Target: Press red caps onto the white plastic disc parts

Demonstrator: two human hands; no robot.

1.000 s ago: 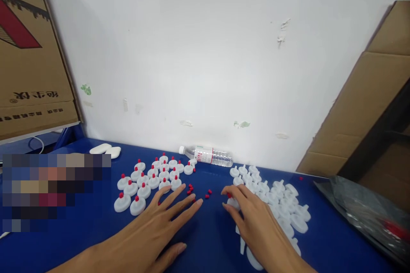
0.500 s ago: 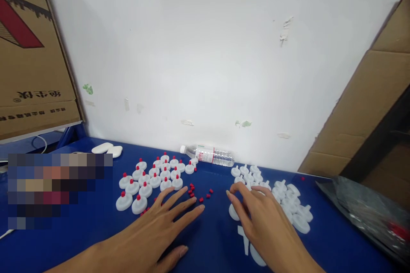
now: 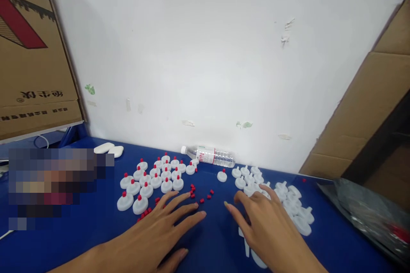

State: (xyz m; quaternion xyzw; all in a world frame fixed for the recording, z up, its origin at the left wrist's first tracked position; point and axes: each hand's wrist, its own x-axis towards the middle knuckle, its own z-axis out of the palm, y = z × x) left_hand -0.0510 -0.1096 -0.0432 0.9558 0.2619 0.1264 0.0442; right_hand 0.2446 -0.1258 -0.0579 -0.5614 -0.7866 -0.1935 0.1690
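My left hand [image 3: 173,222] is held low over the blue table, fingers spread and palm down, with nothing visible in it. Small red caps [image 3: 192,192] lie just beyond its fingertips, and others lie partly hidden beside it. My right hand [image 3: 259,217] hovers by several white round spouted lids [image 3: 251,188], thumb and fingers apart; its underside is hidden. Under its wrist lie more white pieces [image 3: 258,259], partly covered. A single white lid with a red cap on its spout [image 3: 222,175] stands upright beyond and between my hands. Red-capped lids [image 3: 155,181] stand grouped beyond my left hand.
A clear plastic bottle [image 3: 211,155] lies along the white wall. Cardboard boxes stand at left [image 3: 38,64] and right [image 3: 361,94]. A grey plastic bag [image 3: 361,209] lies at the right. Two white rounded objects [image 3: 109,149] rest at the back left.
One red-capped lid now stands in front of the bottle, where bare table showed before. The white lid by my right thumb is gone from there. Both hands have barely moved.
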